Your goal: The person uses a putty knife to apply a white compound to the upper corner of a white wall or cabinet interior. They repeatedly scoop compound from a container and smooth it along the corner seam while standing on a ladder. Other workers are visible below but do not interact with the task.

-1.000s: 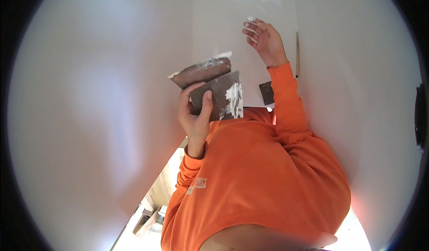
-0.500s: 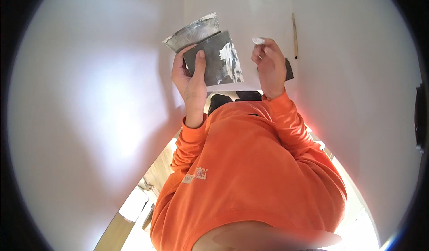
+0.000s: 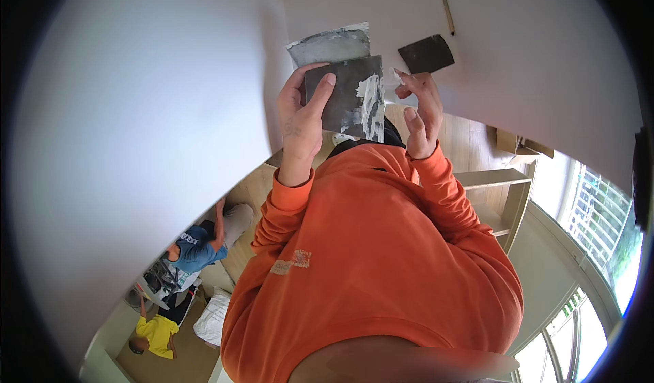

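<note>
My left hand (image 3: 300, 120) is closed around a dark grey square plate (image 3: 340, 100), its thumb pressed flat on the face. White paste (image 3: 372, 103) is smeared down the plate's right side. Just beyond the plate, a wide metal scraper blade (image 3: 332, 46) coated with dried white residue shows; its handle is hidden, and it seems to sit in the same grip. Close to the plate's right edge, my right hand (image 3: 426, 107) has its fingers apart and bent, with a dab of white paste on one fingertip. It does not touch the plate.
On the white surface ahead lie a dark square sheet (image 3: 426, 54) and a thin brown stick (image 3: 445, 7). White panels rise at both sides. Below are a wooden shelf frame (image 3: 521, 202), a barred window (image 3: 599, 206) and two people, in blue (image 3: 197, 250) and yellow (image 3: 158, 335).
My view has shifted, bringing the floor, window and people into sight. The plate and blade sit slightly farther right. My right hand has opened and no longer overlaps the dark sheet.
</note>
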Demonstrator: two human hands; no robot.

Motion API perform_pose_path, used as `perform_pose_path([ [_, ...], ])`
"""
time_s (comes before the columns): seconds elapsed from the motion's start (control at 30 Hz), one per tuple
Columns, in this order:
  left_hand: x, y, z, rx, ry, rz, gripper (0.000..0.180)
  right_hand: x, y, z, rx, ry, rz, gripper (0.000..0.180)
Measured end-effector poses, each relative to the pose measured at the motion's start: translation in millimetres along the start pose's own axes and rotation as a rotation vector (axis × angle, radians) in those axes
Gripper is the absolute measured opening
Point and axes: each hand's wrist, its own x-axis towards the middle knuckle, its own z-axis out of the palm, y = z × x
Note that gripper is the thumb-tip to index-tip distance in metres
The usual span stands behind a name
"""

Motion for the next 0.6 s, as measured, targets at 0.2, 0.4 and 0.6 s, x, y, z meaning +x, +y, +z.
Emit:
perform_pose_path([
  [0.2, 11, -9, -8, -0.054, -0.106, -0.073, 0.021, -9, 26, 3, -0.060, -0.032, 0.036, 0.047],
  [0.4, 6, -5, -1, 0.006, -0.085, 0.104, 0.024, -34, 43, -35, -0.362, -0.171, -0.058, 0.031],
  [0.6, -1, -6, -2, 0.207, -0.071, 0.092, 0.022, -56, 0, -51, -0.313, -0.082, 0.106, 0.035],
])
